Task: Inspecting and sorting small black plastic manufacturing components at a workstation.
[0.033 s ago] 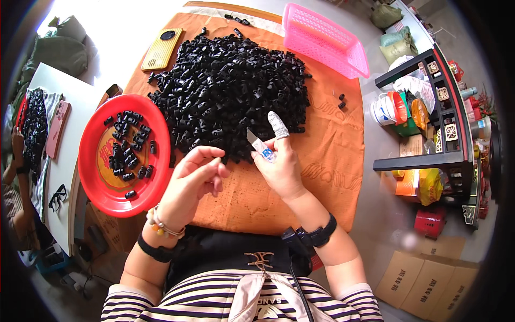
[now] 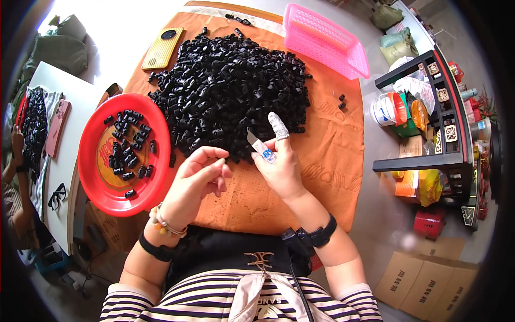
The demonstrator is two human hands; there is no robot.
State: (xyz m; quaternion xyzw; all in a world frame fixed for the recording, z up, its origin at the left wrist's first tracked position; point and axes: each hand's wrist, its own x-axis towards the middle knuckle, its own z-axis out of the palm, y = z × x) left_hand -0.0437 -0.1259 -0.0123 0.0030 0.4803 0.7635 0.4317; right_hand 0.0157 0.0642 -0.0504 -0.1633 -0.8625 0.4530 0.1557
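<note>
In my right hand [image 2: 279,163] is a small knife blade [image 2: 263,150], its lower part wrapped in white and blue, pinched between thumb and fingers. A pale patterned wrap covers my raised index finger. My left hand [image 2: 201,172] has its fingers curled and the thumb brought to the index fingertip; whatever they pinch, if anything, is too small to make out. Just beyond both hands lies a large heap of small black plastic parts [image 2: 230,91]. To the left, a red round tray [image 2: 88,161] holds several more of these black parts.
An orange cloth [image 2: 332,161] covers the table. A yellow phone [image 2: 162,49] lies at the far left, a pink basket [image 2: 322,40] at the far right. Two loose parts lie right of the heap. On a white side table [image 2: 64,198] are a pink phone [image 2: 57,127] and glasses [image 2: 57,197]; a person works beside it.
My left hand has shifted slightly to the right, and its thumb and index finger are closer together. The right hand with the blade is nearly still.
</note>
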